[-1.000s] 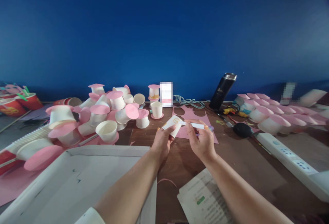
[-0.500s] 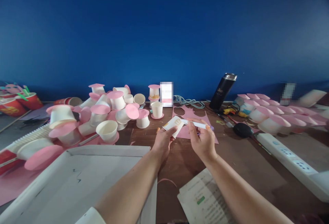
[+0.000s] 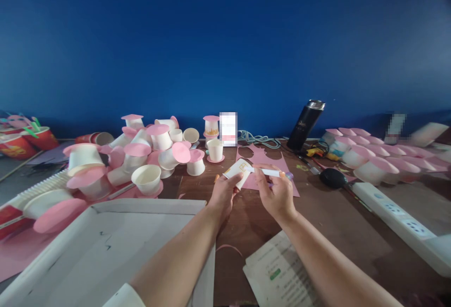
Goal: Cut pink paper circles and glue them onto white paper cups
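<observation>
My left hand (image 3: pixel 224 192) is closed around a white paper cup (image 3: pixel 234 170), tilted on its side, with orange-yellow line drawing on its wall. In my right hand (image 3: pixel 278 194) is a white marker pen (image 3: pixel 269 172) with an orange end, its tip at the drawing on the cup. Beneath and behind both hands lies a sheet of pink paper (image 3: pixel 278 159) with round cut-outs. Just beyond stands another white paper cup (image 3: pixel 215 149) on a pink disc. Behind it is a cup with a pink disc on top and orange marks (image 3: pixel 211 126).
Many white cups with pink discs (image 3: pixel 159 137) crowd the left side. A white box lid (image 3: pixel 141 246) lies front left, printed papers (image 3: pixel 278 269) front centre. To the right are a black thermos (image 3: pixel 306 125), a power strip (image 3: pixel 394 225) and rows of pink-topped cups (image 3: pixel 375 165).
The marker has shifted slightly along the cup with my right hand, and the drawn lines on the cup have grown a little. My left hand keeps its hold.
</observation>
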A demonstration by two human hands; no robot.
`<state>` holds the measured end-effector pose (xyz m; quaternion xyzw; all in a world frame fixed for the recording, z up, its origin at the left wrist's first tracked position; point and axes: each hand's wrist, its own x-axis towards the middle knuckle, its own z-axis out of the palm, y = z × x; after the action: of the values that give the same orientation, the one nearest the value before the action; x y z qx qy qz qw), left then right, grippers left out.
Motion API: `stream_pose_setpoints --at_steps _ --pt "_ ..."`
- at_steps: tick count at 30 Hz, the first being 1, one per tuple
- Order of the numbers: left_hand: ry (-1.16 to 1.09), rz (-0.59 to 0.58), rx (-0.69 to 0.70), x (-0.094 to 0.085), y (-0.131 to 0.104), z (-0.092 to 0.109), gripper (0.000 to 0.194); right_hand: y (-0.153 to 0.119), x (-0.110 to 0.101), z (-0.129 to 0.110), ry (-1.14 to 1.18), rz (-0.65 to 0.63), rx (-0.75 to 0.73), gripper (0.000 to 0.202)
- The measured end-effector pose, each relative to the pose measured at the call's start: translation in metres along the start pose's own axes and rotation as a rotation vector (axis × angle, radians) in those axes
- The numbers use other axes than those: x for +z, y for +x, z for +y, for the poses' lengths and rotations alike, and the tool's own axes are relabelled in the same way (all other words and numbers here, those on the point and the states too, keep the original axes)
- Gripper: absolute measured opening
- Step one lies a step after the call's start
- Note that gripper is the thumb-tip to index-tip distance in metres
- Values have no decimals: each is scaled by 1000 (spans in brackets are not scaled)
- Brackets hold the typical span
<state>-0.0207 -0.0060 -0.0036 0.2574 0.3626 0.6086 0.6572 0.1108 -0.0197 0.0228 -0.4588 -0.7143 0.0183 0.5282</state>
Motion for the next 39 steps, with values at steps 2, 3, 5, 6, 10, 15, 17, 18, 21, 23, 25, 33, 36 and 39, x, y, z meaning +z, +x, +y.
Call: stream_pose_setpoints --at_steps 2,3,5,6,10,15,17,18,21,23,25,33,36,39 --pt "-1 -3 2 0 0 -1 27 0 0 0 6 -7 0 23" --pt "-1 -1 3 0 0 -1 28 0 0 -1 6 -10 0 23" --pt "2 10 4 0 0 -1 29 -1 0 -1 10 -17 -2 22" --pt "4 15 4 0 0 -1 30 -1 0 -1 12 -20 -4 22" --pt "3 15 -2 1 0 0 30 -1 -1 -1 13 -26 -7 21" --pt "12 10 -2 0 -1 1 31 -1 -1 -2 28 -21 3 21" --pt "12 8 8 0 -2 1 32 -1 -1 -2 75 -1 35 21" --pt "8 9 13 0 -2 1 33 -1 0 -2 121 18 65 22" --pt "-22 21 29 1 -2 2 33 -1 2 -1 297 84 172 24" --pt "-60 33 34 1 -2 2 32 0 5 1 366 123 243 23" --pt "-104 32 35 1 -2 2 33 1 8 5 396 136 305 22" --pt "-172 -130 17 4 -7 3 34 0 17 16 570 23 511 37" --pt "-185 -175 28 7 -10 2 29 1 19 13 658 -5 527 46" --pt "-203 -254 50 8 -11 1 22 2 20 11 736 -31 548 49"
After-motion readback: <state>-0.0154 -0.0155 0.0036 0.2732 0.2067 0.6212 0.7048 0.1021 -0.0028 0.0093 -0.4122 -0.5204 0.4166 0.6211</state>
